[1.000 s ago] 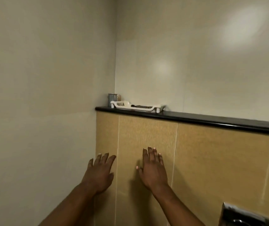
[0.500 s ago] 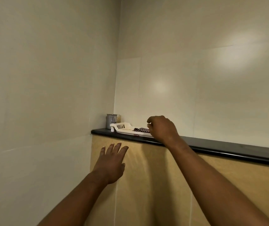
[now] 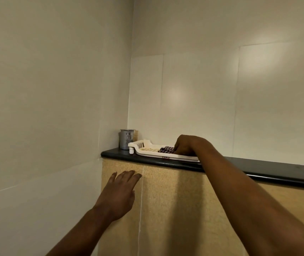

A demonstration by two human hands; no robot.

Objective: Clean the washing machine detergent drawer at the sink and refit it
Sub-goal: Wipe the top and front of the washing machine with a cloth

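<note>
A white slotted plastic tray (image 3: pixel 143 144) lies on a black ledge (image 3: pixel 258 168) near the corner of the room. Inside it lies a dark patterned scrub pad (image 3: pixel 166 150). My right hand (image 3: pixel 186 145) reaches over the ledge into the tray, its fingers curled down onto the pad's right end. My left hand (image 3: pixel 119 193) is lower, its fingers straight and spread in front of the tan tiled wall (image 3: pixel 175 218) below the ledge, holding nothing. No detergent drawer or sink is in view.
A steel cup (image 3: pixel 126 139) stands in the corner behind the tray, with a small white cap-like piece (image 3: pixel 131 150) in front of it. Pale tiled walls rise to the left and behind. The ledge runs on to the right.
My right hand rose from the tan wall to the ledge and has now dropped into the tray onto the pad. My left hand rose a little. The view tilted upward.
</note>
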